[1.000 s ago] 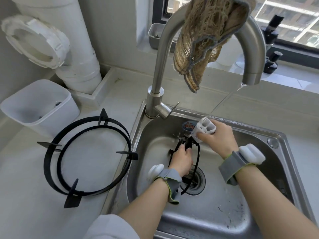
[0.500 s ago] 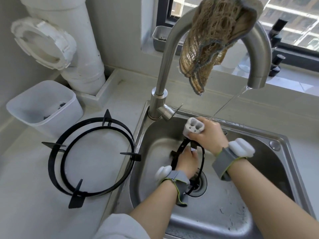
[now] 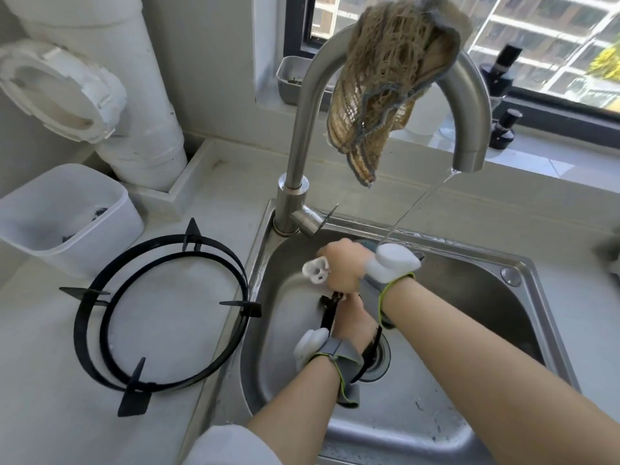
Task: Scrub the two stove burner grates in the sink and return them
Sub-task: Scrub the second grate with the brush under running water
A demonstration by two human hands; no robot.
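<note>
Here our left hand (image 3: pixel 352 317) curls its fingers round one grate (image 3: pixel 327 318), held on edge in the sink (image 3: pixel 469 286), while our right hand (image 3: pixel 344 266) fists a white brush (image 3: pixel 316 270) at its top. The second grate (image 3: pixel 78 325) lies flat on the counter (image 3: pixel 40 380) beside the sink.

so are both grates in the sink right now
No, the large grate lies on the counter left of the sink; only the small grate is inside it.
</note>
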